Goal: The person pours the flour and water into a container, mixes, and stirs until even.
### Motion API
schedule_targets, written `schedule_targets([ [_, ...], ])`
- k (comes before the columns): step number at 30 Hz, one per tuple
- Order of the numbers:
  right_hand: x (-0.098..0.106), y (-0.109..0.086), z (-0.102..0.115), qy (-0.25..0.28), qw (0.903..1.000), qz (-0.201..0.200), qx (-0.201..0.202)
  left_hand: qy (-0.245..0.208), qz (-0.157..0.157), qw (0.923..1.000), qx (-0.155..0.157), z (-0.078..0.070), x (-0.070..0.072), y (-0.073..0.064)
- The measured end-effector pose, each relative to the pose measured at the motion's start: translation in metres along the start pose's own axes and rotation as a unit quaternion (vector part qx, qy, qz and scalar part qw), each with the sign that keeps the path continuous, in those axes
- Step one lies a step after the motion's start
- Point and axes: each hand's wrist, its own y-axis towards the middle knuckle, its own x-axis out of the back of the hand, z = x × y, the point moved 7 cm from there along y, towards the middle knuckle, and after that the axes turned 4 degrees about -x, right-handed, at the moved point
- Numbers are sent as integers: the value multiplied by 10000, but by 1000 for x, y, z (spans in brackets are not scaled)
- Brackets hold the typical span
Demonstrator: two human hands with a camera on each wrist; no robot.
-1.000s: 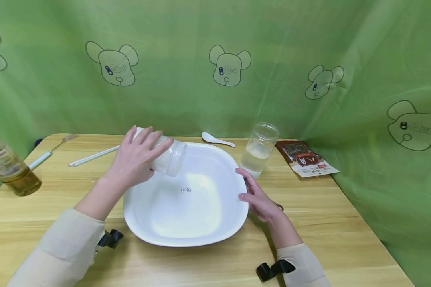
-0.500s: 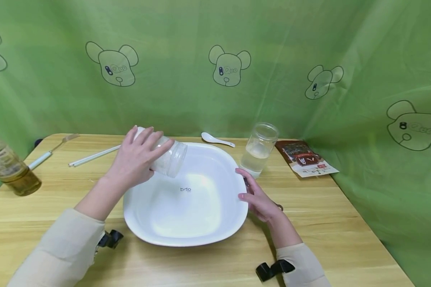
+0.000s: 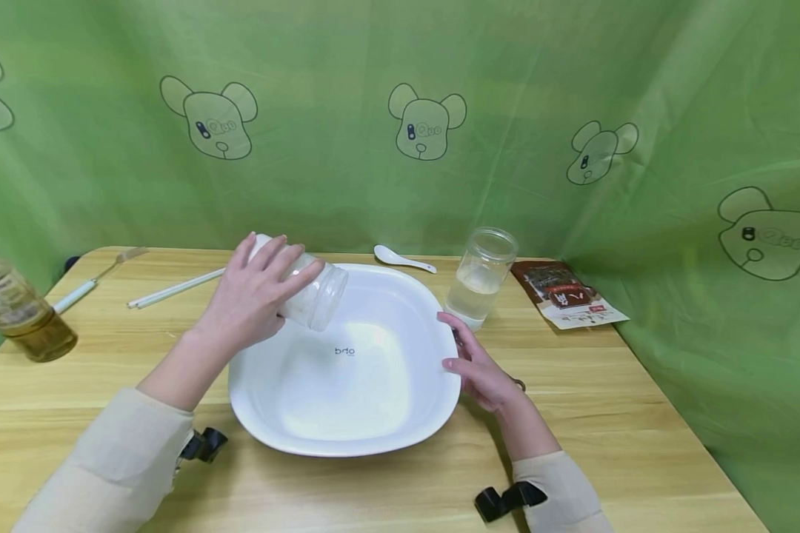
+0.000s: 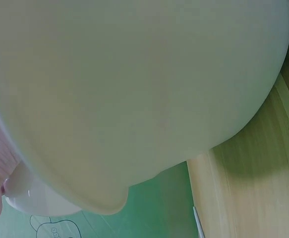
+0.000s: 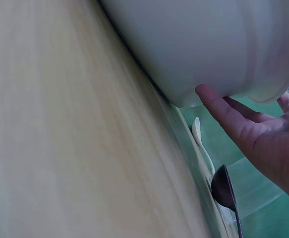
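Clear jar [image 3: 315,295] lies tipped over the white basin [image 3: 347,403], above the 11 o'clock side of it, with its mouth slanting down toward 4 o'clock. What the jar holds cannot be made out. The left hand [image 3: 253,292] is clamped round the jar, its fingers across the upper side. The right hand [image 3: 483,374] grips the basin at 3 o'clock, thumb at the rim; the right wrist view shows a fingertip touching the outer wall. Small dark lettering [image 3: 344,352] marks the basin's floor.

Measured from the basin's middle, a white spoon [image 3: 400,257] lies between 12 and 1 o'clock. A glass container [image 3: 476,292] part filled with cloudy liquid stands near 2 o'clock, and a brown and white packet [image 3: 567,295] lies beyond it. Pale sticks [image 3: 176,289] and a fork [image 3: 76,296] lie near 10 o'clock, with a bottle [image 3: 23,314] of amber liquid near 9. In the right wrist view, a dark ladle [image 5: 224,187] shows close to the right hand
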Motion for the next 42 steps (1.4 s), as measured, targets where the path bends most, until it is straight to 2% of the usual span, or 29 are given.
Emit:
schedule_targets([
  [12, 0, 0, 0, -33, 10000, -18, -3, 61, -57, 9998, -175, -5, 3, 0],
  [24, 0, 0, 0, -27, 10000, -48, 17, 127, -107, 9996, -220, -7, 2, -1],
  [27, 0, 0, 1, -21, 10000, -62, 22, 29, -142, 9998, -155, -6, 2, -1],
  [30, 0, 0, 1, -14, 10000, -78, 13, -261, -146, 9995, 108, -2, 0, -2],
  [34, 0, 0, 1, -26, 10000, -94, -3, -890, -160, 9933, 718, 8, -4, -6],
  [38, 0, 0, 1, -40, 9999, -97, -15, -1489, -252, 9800, 1300, 17, -7, -13],
  [42, 0, 0, 1, -55, 9999, -100, -14, -2002, -432, 9619, 1812, 26, -8, -19],
])
